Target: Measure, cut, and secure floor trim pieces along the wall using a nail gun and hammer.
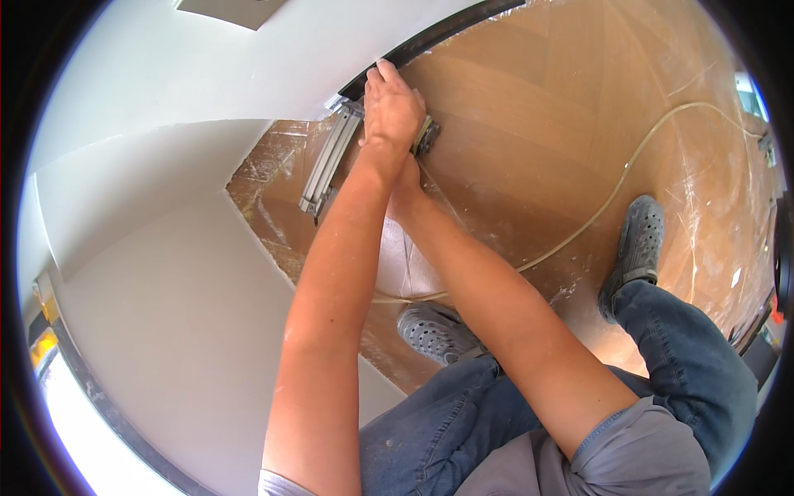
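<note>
My left hand (393, 106) reaches to the foot of the white wall, its extended fingers against the near end of a black skirting board (447, 33). My right hand (405, 175) is just below it, mostly hidden behind my left wrist. It appears to grip a nail gun, whose long silver magazine (331, 161) sticks out to the left of my hands. The nose of the tool is close to the end of the skirting board. A dark part with a yellowish edge (428, 136) shows to the right of my wrists; the handle is hidden.
A pale hose (620, 186) curves over the brown herringbone floor (513, 165) from the right to near my feet. My grey clogs (438, 333) stand on the floor. A white wall corner (227, 188) juts in at left. Dust and plastic film mark the floor.
</note>
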Tool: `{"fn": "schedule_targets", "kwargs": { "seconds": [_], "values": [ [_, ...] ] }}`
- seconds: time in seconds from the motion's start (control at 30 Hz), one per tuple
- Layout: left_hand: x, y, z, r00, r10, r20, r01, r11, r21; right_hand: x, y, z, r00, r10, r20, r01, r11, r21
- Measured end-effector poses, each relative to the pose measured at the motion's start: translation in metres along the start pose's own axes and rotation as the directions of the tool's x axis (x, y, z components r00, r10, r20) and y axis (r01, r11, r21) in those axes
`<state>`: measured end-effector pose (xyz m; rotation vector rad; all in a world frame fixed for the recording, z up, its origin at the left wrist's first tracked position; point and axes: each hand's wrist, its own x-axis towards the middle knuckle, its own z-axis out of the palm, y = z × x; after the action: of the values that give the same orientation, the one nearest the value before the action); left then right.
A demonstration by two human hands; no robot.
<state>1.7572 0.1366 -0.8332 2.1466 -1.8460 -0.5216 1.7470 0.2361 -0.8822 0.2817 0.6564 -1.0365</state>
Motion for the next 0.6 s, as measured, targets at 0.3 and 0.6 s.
{"fn": "schedule_targets", "kwargs": {
  "seconds": [0.3,0.6],
  "values": [
    [-0.001,-0.001,0.0,0.996,0.028,-0.089,-0.026,0.999,0.026,-0.064,-0.073,-0.006,0.988,0.148,-0.032,-0.149,0.988,-0.046],
    [0.007,-0.017,0.006,0.968,0.097,-0.231,-0.068,0.989,0.132,-0.131,-0.153,-0.054,0.999,0.034,-0.036,-0.038,0.992,-0.122]
  ]
}}
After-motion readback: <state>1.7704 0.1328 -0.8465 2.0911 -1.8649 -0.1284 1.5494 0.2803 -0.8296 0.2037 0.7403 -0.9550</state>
